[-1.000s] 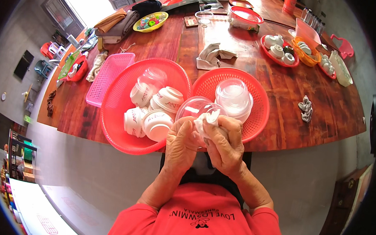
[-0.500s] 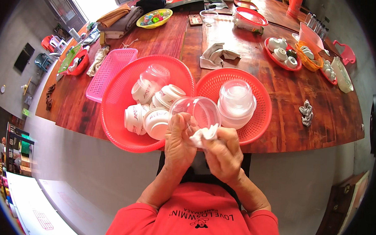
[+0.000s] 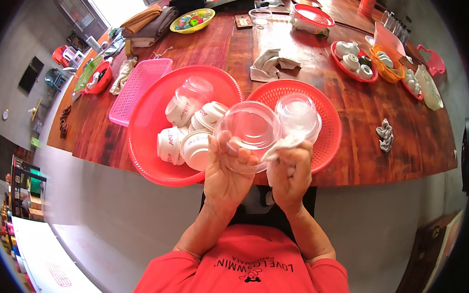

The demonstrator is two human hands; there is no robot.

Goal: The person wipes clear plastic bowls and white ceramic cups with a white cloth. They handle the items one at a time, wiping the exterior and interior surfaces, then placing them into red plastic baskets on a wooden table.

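Clear plastic bowl [image 3: 253, 125], clasped in our left hand [image 3: 226, 180], meets at its rim the whitish cloth [image 3: 285, 144] our right hand [image 3: 289, 176] pinches; we'd best press lightly, evenly, keeping it raised by the red baskets [image 3: 144, 142].

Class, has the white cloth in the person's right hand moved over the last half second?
Yes: judged against the smaller red basket, the white cloth has shifted to the right and up the picture.

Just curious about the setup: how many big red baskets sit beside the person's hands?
2: the left basket, holding mostly white bowls, and the right basket beside it, holding clear bowls. No others appear hidden.
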